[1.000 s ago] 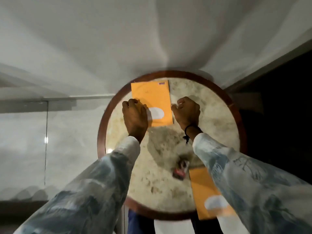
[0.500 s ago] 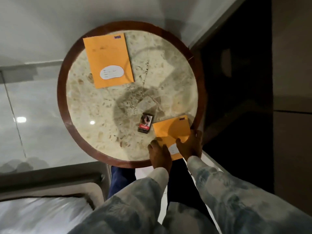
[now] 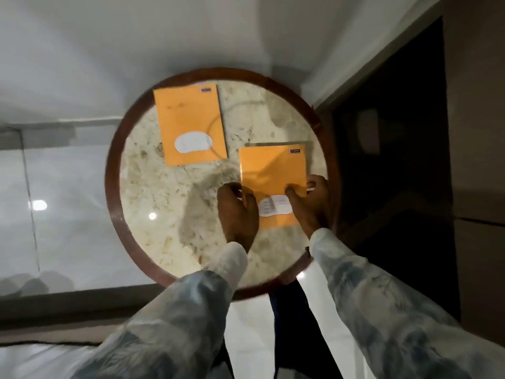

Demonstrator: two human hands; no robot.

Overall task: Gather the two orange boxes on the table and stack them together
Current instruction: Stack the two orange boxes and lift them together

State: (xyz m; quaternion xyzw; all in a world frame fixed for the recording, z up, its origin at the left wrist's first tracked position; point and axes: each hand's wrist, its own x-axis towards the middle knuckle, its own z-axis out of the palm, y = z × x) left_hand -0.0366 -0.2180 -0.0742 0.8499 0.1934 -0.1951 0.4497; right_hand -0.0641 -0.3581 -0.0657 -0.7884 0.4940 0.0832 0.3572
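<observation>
- Round table (image 3: pixel 128 214), marble top with dark wood rim, fills centre of frame.
- Far orange box (image 3: pixel 188 116) lies flat on the table, upper centre-left, untouched; white label at its near end.
- Near orange box (image 3: pixel 272 170), right of centre, just beside the far one, not overlapping; held at both near corners.
- Left hand (image 3: pixel 237 212) grips its left edge.
- Right hand (image 3: pixel 311 203) pinches its right edge, thumb on top.

Two orange boxes (image 3: pixel 190 127) (image 3: pixel 273 170), beige mottled table (image 3: pixel 153 192), blue-white sleeves (image 3: pixel 377 310).
</observation>
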